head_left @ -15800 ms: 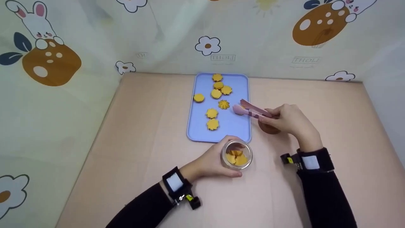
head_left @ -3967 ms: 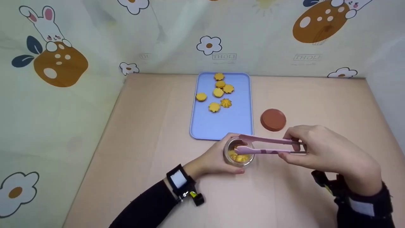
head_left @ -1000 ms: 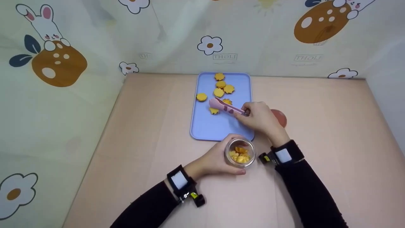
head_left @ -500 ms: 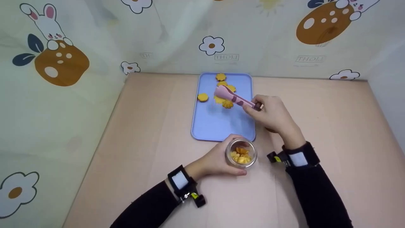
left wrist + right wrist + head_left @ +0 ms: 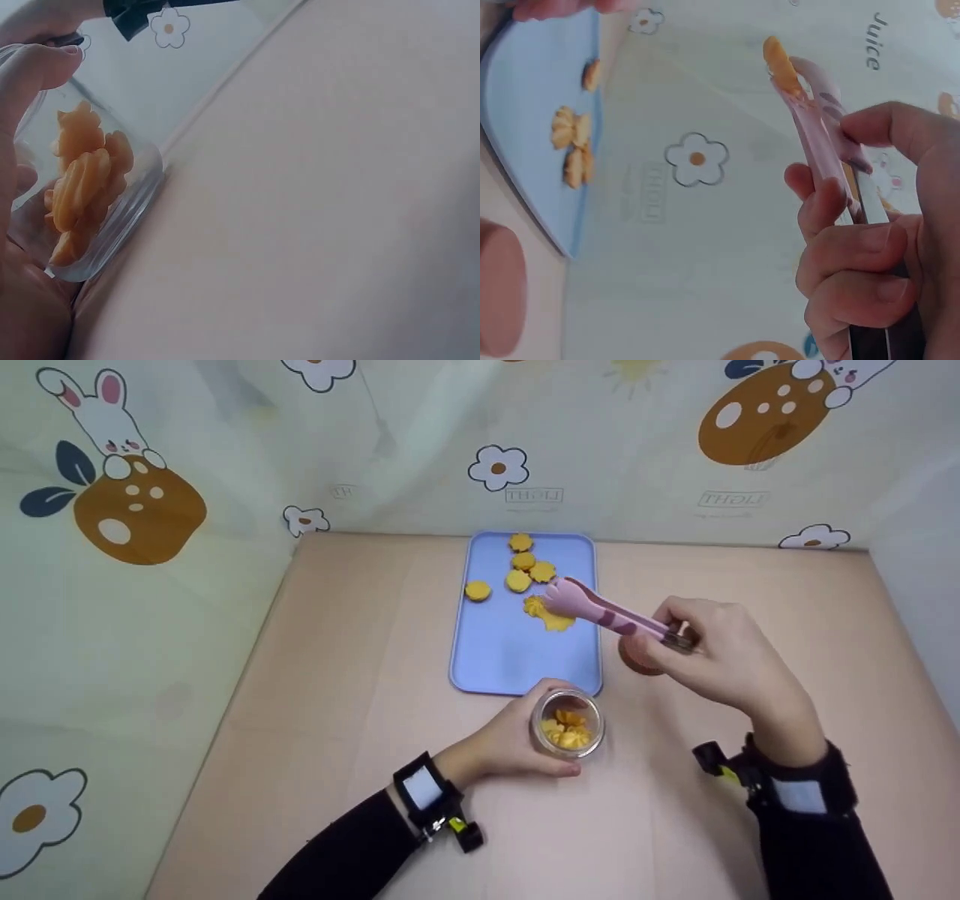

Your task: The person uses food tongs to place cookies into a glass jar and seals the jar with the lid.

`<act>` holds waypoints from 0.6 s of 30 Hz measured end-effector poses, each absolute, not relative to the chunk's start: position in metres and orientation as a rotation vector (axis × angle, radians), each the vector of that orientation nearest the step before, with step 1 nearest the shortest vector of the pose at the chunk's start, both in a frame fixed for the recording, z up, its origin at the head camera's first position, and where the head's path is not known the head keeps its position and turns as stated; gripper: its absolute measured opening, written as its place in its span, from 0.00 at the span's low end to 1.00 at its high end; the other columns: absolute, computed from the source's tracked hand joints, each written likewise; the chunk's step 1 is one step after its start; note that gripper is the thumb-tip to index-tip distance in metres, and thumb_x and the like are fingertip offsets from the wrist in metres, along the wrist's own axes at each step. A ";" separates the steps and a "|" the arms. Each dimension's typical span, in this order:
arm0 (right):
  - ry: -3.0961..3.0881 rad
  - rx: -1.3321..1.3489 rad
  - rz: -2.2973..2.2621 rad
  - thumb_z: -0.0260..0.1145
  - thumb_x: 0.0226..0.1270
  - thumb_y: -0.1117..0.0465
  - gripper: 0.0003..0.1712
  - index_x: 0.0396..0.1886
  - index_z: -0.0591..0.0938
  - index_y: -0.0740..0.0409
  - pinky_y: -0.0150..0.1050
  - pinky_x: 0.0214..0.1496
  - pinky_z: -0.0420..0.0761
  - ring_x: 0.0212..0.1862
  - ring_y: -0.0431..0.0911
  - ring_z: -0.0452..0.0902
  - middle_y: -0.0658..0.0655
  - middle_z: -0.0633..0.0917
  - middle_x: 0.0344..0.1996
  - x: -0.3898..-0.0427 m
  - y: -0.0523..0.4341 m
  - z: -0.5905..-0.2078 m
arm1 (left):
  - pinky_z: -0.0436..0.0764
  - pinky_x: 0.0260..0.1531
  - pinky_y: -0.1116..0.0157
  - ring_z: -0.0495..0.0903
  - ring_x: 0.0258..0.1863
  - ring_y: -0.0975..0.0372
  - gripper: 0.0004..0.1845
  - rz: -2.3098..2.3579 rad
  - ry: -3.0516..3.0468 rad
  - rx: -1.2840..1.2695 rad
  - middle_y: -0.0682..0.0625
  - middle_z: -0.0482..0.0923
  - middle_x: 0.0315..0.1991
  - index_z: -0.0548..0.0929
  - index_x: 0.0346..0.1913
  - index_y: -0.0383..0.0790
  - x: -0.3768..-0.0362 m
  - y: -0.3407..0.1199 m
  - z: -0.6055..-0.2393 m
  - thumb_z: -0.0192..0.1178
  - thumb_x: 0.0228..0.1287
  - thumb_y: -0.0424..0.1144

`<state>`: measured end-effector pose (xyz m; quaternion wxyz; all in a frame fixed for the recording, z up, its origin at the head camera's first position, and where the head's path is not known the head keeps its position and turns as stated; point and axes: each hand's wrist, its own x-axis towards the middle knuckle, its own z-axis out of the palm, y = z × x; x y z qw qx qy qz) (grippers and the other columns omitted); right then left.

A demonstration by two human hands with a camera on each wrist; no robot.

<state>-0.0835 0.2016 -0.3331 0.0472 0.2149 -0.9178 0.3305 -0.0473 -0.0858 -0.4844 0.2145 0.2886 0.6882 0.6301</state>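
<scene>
My left hand (image 5: 517,739) holds a clear glass jar (image 5: 598,739) from its left side, just in front of the blue tray. Several yellow flower-shaped cookies (image 5: 82,180) lie inside the jar. In my right hand (image 5: 739,660) is a pair of pink tongs (image 5: 600,611), gripped between thumb and fingers over the tray's right side. A cookie (image 5: 780,64) is pinched at the tongs' tips in the right wrist view. On the blue tray (image 5: 495,660) more cookies lie scattered, mostly toward the back, among them a ridged one (image 5: 534,606) partly behind the tongs' tips.
A round reddish-brown lid (image 5: 636,658) rests on the table (image 5: 360,645) right of the tray, partly covered by my right hand. Behind the table hangs a patterned cloth (image 5: 420,450). Wrist straps with small cameras are on both arms.
Earlier, the tongs carried cookies from the tray to the jar. Within the last second they have lifted the frontmost cookie and moved right with it. The left hand stays around the jar.
</scene>
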 end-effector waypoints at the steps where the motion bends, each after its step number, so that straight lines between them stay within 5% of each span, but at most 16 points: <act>1: -2.779 0.689 1.000 0.79 0.69 0.53 0.11 0.33 0.86 0.51 0.32 0.21 0.71 0.23 0.42 0.73 0.45 0.81 0.23 -0.081 0.205 -0.330 | 0.71 0.77 0.58 0.75 0.71 0.63 0.52 1.748 1.909 0.799 0.59 0.78 0.70 0.68 0.75 0.52 -0.047 -0.086 -0.484 0.89 0.49 0.40; 11: -2.644 1.186 0.898 0.81 0.60 0.62 0.16 0.30 0.80 0.45 0.25 0.23 0.66 0.23 0.34 0.67 0.39 0.74 0.22 -0.068 0.224 -0.319 | 0.67 0.80 0.57 0.75 0.72 0.64 0.60 1.716 1.955 0.818 0.57 0.77 0.73 0.63 0.82 0.58 -0.046 -0.085 -0.484 0.89 0.48 0.43; 18: -2.700 1.293 0.881 0.82 0.59 0.62 0.16 0.30 0.79 0.44 0.23 0.21 0.63 0.23 0.29 0.62 0.37 0.70 0.22 -0.066 0.222 -0.320 | 0.68 0.79 0.58 0.76 0.72 0.63 0.60 1.737 1.945 0.846 0.59 0.75 0.74 0.63 0.82 0.58 -0.048 -0.085 -0.485 0.89 0.49 0.41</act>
